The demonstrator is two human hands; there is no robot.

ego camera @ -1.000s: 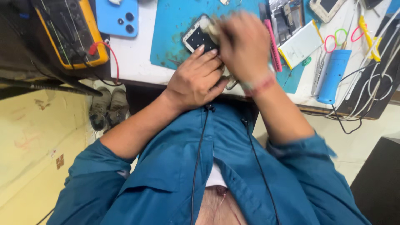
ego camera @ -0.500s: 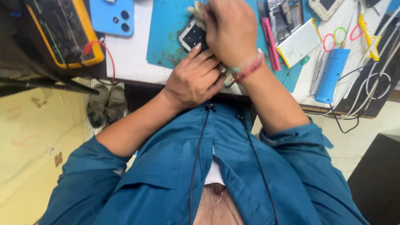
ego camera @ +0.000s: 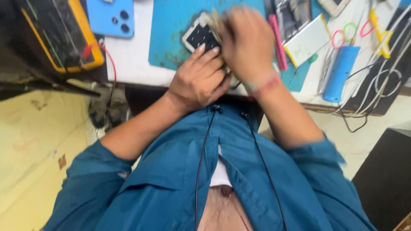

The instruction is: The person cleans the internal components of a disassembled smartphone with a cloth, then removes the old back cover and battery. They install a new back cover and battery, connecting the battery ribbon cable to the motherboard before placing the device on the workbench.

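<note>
Hands, head view: your left hand (ego camera: pixel 199 81) lies half-curled, fingertips pressed on the lower edge of the small dark phone (ego camera: pixel 200 36); your right hand (ego camera: pixel 247 42) is closed over its right side, blurred, grip detail not readable. Phone: flat on the blue work mat (ego camera: pixel 171 30), near the bench edge. Handling, judged: light, rigid, smooth, glass likely fragile; hold it by the 2 long edges, not the face. Nearby: pink tool (ego camera: pixel 277 40), yellow meter (ego camera: pixel 64 34).
</note>
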